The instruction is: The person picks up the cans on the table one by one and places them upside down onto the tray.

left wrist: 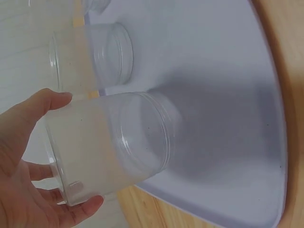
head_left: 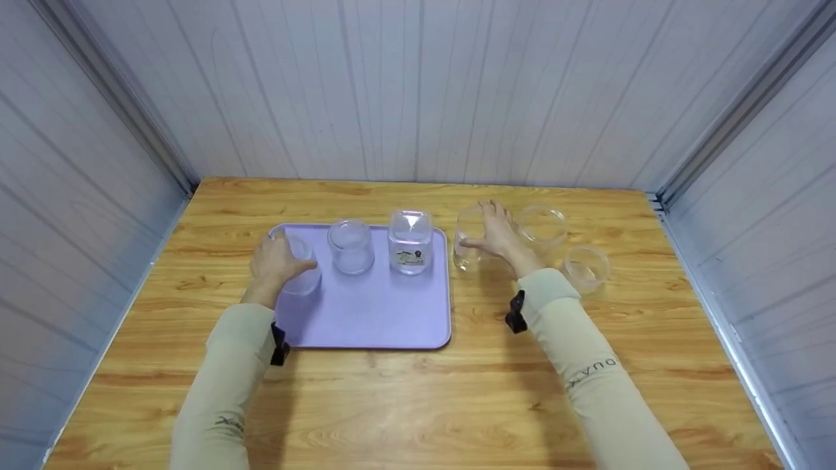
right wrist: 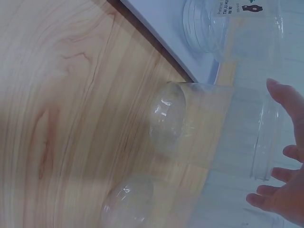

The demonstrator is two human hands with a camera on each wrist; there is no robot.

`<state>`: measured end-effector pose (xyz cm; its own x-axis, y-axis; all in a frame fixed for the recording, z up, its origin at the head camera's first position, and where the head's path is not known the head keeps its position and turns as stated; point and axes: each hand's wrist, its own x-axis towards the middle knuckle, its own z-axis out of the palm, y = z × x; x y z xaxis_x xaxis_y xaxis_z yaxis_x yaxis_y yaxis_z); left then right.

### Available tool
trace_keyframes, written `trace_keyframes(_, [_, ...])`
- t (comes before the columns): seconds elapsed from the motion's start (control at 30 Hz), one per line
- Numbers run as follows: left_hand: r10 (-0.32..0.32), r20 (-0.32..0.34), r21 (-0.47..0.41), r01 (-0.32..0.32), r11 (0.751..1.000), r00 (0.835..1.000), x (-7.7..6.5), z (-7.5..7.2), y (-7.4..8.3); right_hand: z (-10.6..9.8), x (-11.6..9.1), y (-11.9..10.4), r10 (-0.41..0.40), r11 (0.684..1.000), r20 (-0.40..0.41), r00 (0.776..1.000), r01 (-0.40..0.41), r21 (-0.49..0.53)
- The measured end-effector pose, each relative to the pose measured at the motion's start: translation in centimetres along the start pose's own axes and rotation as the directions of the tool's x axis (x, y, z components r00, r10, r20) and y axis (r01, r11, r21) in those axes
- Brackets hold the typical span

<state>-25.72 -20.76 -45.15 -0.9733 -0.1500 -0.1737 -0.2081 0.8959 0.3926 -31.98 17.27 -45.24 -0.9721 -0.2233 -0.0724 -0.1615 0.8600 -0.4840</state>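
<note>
At the left end of the purple tray, my left hand grips a clear plastic jar by its upper end, thumb on one side and fingers on the other. This jar is mouth down, its threaded neck toward the tray. My right hand is spread over the top of a clear jar standing mouth up just right of the tray. Its thumb and fingers lie apart around the threaded rim, fingertips right at it. Another mouth-down jar and a squarish, labelled jar stand on the tray.
Two more clear open jars, a back one and a front one, stand on the wooden table to the right of my right hand. White panel walls enclose the table at the back and both sides.
</note>
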Motion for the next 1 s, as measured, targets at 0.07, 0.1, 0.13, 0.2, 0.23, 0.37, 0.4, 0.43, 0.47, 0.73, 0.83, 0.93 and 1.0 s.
trace_keyframes(0.07, [-0.013,-0.005,-0.011,0.013,1.0,1.0,0.5,-0.1,-0.1,-0.1,0.2,-0.1,0.005,1.0,0.002,1.0,-0.005,-0.002])
trace_keyframes(0.1, [-0.021,-0.011,-0.018,0.021,1.0,1.0,0.7,-0.2,0.0,-0.1,0.3,-0.1,0.003,1.0,0.004,1.0,-0.003,-0.004])
trace_keyframes(0.13, [-0.032,-0.015,-0.024,0.032,0.999,0.999,0.9,-0.3,0.0,-0.2,0.5,-0.1,0.002,1.0,0.006,1.0,-0.002,-0.007])
trace_keyframes(0.2, [-0.053,-0.017,-0.021,0.053,0.998,0.998,1.3,-0.4,0.1,-0.2,0.7,0.0,0.005,1.0,0.017,1.0,-0.005,-0.014])
trace_keyframes(0.23, [-0.061,-0.023,-0.018,0.061,0.998,0.998,1.5,-0.4,0.1,-0.1,0.8,0.0,0.002,1.0,0.023,1.0,-0.002,-0.015])
trace_keyframes(0.37, [-0.11,-0.03,-0.028,0.109,0.994,0.994,2.0,-0.5,0.2,0.1,0.8,0.1,0.007,1.0,0.049,0.999,-0.007,-0.017])
trace_keyframes(0.4, [-0.118,-0.033,-0.031,0.117,0.993,0.992,2.1,-0.5,0.2,0.1,0.8,0.1,0.007,1.0,0.052,0.999,-0.006,-0.019])
trace_keyframes(0.43, [-0.128,-0.035,-0.032,0.127,0.991,0.991,2.3,-0.5,0.2,0.1,0.8,0.1,0.003,1.0,0.056,0.998,-0.002,-0.019])
trace_keyframes(0.47, [-0.139,-0.038,-0.03,0.138,0.99,0.99,2.4,-0.6,0.1,0.0,0.8,0.0,0.001,1.0,0.056,0.998,0.0,-0.02])
trace_keyframes(0.73, [-0.182,-0.044,-0.076,0.178,0.981,0.982,2.8,-0.7,0.3,-0.1,1.1,-0.4,-0.009,1.0,0.07,0.998,0.011,-0.029])
trace_keyframes(0.83, [-0.17,-0.041,-0.087,0.166,0.982,0.985,3.1,-0.7,0.5,-0.2,1.2,-0.5,-0.004,0.999,0.07,0.998,0.006,-0.033])
trace_keyframes(0.93, [-0.163,-0.023,-0.074,0.161,0.984,0.986,3.4,-0.7,0.7,-0.3,1.2,-0.7,0.004,0.999,0.074,0.997,-0.001,-0.035])
trace_keyframes(1.0, [-0.169,-0.017,-0.075,0.168,0.983,0.985,3.6,-0.7,0.8,-0.4,1.1,-0.8,0.007,1.0,0.078,0.997,-0.004,-0.031])
